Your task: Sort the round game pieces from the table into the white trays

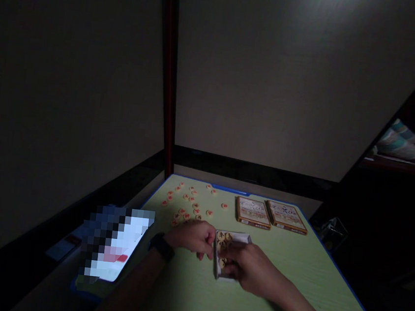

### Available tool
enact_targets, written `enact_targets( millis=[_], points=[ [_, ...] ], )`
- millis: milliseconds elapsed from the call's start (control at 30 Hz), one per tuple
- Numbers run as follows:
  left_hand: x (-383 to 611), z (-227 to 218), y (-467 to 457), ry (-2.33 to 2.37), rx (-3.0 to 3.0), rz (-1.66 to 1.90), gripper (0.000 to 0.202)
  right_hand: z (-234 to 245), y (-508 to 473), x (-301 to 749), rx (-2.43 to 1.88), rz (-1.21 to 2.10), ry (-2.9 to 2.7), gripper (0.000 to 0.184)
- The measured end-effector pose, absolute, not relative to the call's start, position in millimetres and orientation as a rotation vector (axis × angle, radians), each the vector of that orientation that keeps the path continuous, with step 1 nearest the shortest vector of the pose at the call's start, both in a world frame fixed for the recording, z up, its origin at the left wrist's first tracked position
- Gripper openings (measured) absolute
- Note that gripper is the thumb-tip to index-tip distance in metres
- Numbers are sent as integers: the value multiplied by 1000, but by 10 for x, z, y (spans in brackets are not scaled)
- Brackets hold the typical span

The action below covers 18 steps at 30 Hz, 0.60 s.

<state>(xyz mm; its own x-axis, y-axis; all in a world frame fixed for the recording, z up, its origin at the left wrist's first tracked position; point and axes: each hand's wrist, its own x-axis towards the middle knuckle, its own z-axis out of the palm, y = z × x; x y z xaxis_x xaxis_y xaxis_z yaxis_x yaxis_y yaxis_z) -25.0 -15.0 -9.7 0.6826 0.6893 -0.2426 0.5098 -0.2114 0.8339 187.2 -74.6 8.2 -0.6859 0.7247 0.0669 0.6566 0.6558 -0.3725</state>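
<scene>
A small white open box [232,278] sits on the table with several round wooden Chinese chess pieces [224,236] inside, in rows along its left side. My right hand [251,266] reaches over the box, its thumb and fingers closed about a piece down among the others; the fingers partly hide it. Beside the box's left wall is my left hand [192,237], fingers curled in and a dark watch on its wrist. Whatever the left fingers hold, if anything, is hidden. Beyond the left hand, several pieces with red characters [196,205] lie scattered.
Two flat printed boxes [254,213] [286,216] lie side by side at the table's back right. A lit tablet [123,250] rests at the left edge. The green table [313,275] has a blue rim and stands against walls at the back and left.
</scene>
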Motion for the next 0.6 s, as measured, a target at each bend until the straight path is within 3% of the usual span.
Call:
enact_targets(
  millis=[167, 600],
  points=[
    [-228, -5, -194, 911, 1826, 230, 18, 88, -777, 1841, -1183, 443, -2590, 20],
    [-206, -102, -170, 846, 1786, 216, 15, 34, -798, 1809, -1279, 369, -2574, 24]
  ],
)
